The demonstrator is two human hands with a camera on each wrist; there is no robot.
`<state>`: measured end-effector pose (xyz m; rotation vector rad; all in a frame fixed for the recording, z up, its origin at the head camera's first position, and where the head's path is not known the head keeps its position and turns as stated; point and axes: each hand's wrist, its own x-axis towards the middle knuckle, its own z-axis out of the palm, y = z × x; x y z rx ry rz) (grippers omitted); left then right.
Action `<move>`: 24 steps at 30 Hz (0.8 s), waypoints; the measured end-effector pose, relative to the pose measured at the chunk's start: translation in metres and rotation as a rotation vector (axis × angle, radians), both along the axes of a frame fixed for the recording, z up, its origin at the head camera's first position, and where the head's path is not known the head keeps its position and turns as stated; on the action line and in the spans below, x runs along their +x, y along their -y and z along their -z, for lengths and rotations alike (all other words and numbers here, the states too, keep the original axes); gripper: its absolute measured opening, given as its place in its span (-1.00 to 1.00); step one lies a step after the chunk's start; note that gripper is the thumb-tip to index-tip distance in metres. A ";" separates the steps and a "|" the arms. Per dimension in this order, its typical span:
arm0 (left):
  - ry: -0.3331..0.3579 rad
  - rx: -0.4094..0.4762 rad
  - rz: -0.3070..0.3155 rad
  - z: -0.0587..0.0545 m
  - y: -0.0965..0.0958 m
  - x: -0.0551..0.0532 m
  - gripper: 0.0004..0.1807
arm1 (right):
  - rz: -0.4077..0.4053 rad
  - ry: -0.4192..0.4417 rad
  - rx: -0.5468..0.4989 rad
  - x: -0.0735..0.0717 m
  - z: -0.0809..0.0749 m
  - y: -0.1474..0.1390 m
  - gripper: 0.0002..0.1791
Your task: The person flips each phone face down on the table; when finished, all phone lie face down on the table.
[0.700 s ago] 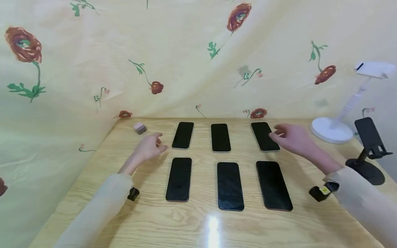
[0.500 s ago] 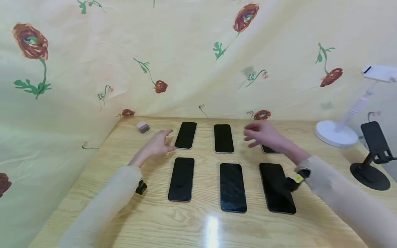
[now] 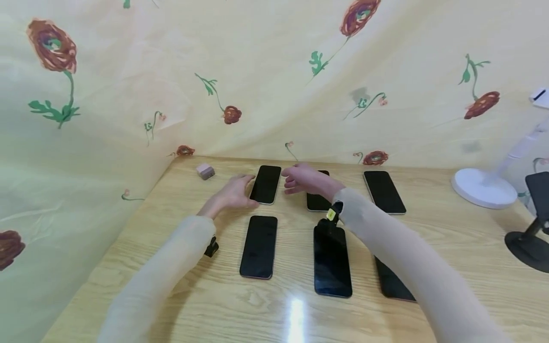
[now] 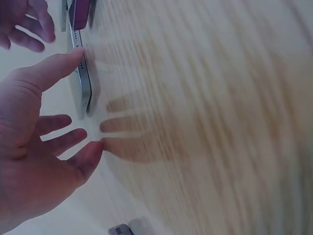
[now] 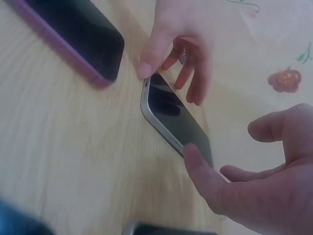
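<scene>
A black-screened phone (image 3: 266, 185) with a silvery frame lies face up in the back row, leftmost on the table. My left hand (image 3: 233, 193) is at its left side, with the thumb right at the near corner and the fingers spread along the far end. From the right, my right hand (image 3: 309, 181) reaches toward the same phone, fingers loosely bent and holding nothing. In the right wrist view, the right hand's fingertip overlaps the side edge of that phone (image 5: 176, 112). Partly hidden under the right hand and wrist is the middle back phone (image 3: 316, 202).
Another phone (image 3: 383, 190) lies at back right. In front lie a left phone (image 3: 259, 247), a middle phone (image 3: 332, 262) and a right phone (image 3: 392, 281) partly covered by the sleeve. A small pinkish block (image 3: 205, 171), white stand (image 3: 484, 188) and black phone stand (image 3: 532, 247) are around.
My right hand has swept left from the back right phone, past the middle one, to the back left phone. My left hand has moved right, up to that phone's edge. The view has shifted slightly.
</scene>
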<state>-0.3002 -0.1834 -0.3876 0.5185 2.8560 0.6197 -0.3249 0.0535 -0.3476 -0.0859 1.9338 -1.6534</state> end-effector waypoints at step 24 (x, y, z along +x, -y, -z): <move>0.028 0.136 0.044 0.005 -0.007 -0.007 -0.07 | 0.116 0.130 -0.098 -0.015 0.024 0.025 -0.87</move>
